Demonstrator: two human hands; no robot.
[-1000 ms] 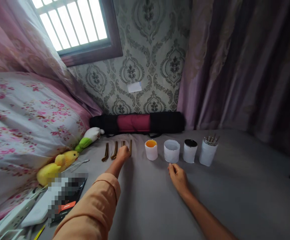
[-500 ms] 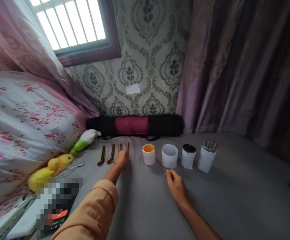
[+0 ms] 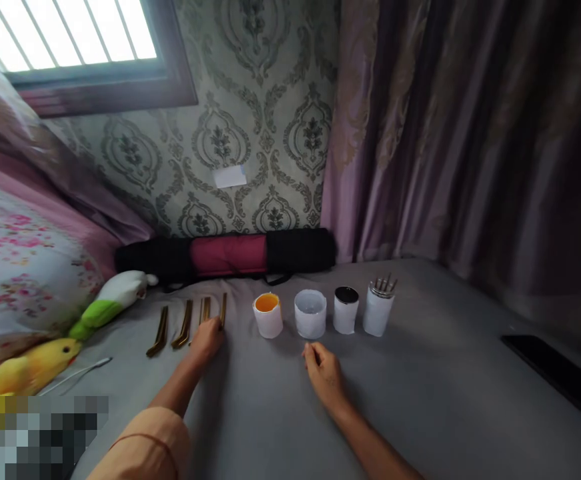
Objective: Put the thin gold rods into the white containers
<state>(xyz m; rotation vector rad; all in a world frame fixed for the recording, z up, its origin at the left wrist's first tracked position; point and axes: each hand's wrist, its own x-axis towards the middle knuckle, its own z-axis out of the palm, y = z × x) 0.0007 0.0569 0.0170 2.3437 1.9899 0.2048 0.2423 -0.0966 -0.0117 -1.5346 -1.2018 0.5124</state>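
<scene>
The view has swung right, so more of the flat black thing, far to the right of the orange cup, now shows. Both hands have stayed by the same things. The gold sticks lie in a row left of the orange cup, their long way running from near to far. The left hand is the closer one, right at the near ends of the sticks next to that cup; I can't tell if its fingers pinch one. The right hand, in front and to the right of the orange cup, has its fingers curled together, with nothing showing in them.
</scene>
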